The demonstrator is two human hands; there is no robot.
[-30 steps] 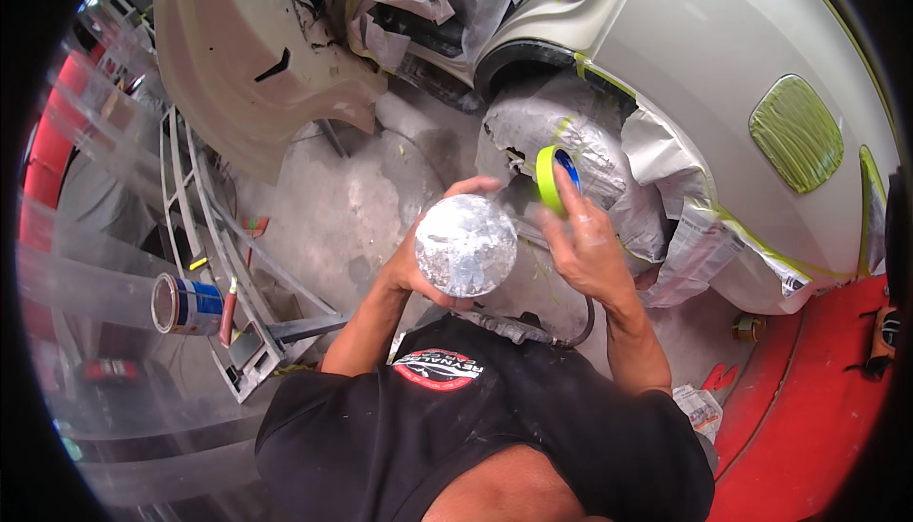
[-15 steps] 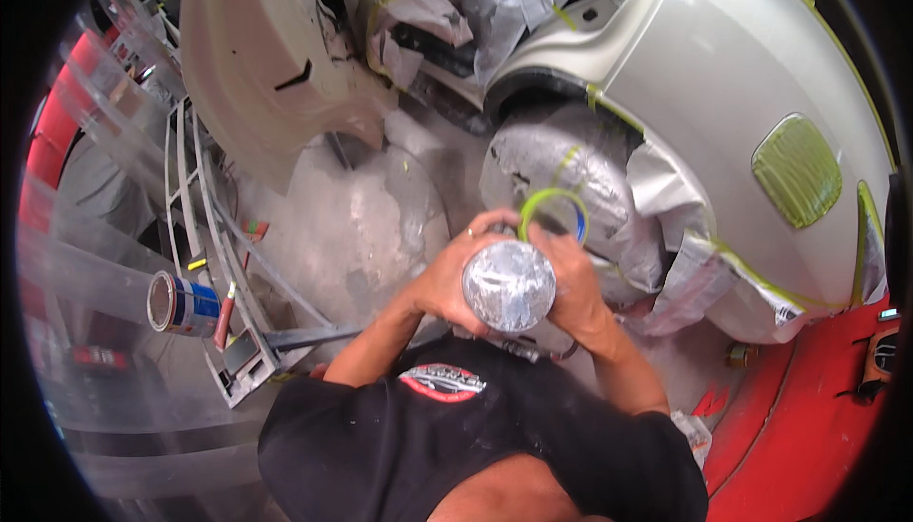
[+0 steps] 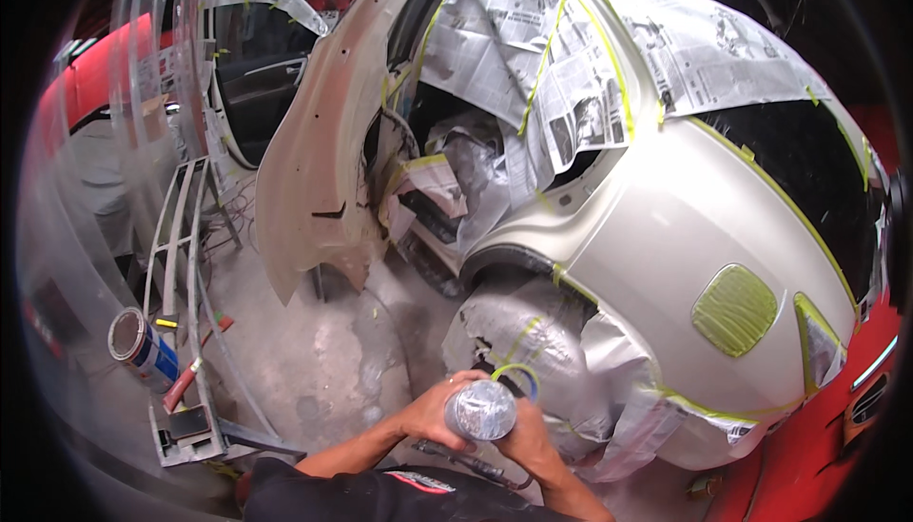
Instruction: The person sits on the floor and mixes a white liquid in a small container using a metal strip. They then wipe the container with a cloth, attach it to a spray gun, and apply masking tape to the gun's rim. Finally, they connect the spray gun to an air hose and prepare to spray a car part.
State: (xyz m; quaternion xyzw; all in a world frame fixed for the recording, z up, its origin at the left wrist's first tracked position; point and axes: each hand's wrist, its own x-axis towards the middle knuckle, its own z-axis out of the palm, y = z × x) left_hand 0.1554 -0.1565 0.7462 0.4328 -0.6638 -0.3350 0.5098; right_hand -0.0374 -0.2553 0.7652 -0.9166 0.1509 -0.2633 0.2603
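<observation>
Hands (image 3: 475, 417) meet low at centre, both clasped on a film roll (image 3: 481, 410) seen end-on. Left hand (image 3: 430, 415) wraps its left side; right hand (image 3: 526, 435) grips its right side. Tape ring (image 3: 514, 371), yellow-green, sits just beyond the roll, by the right fingers. Masked wheel (image 3: 533, 351) lies directly beyond the grip. Can (image 3: 141, 346) rests on a metal rack (image 3: 181, 265), well left of the grip.
</observation>
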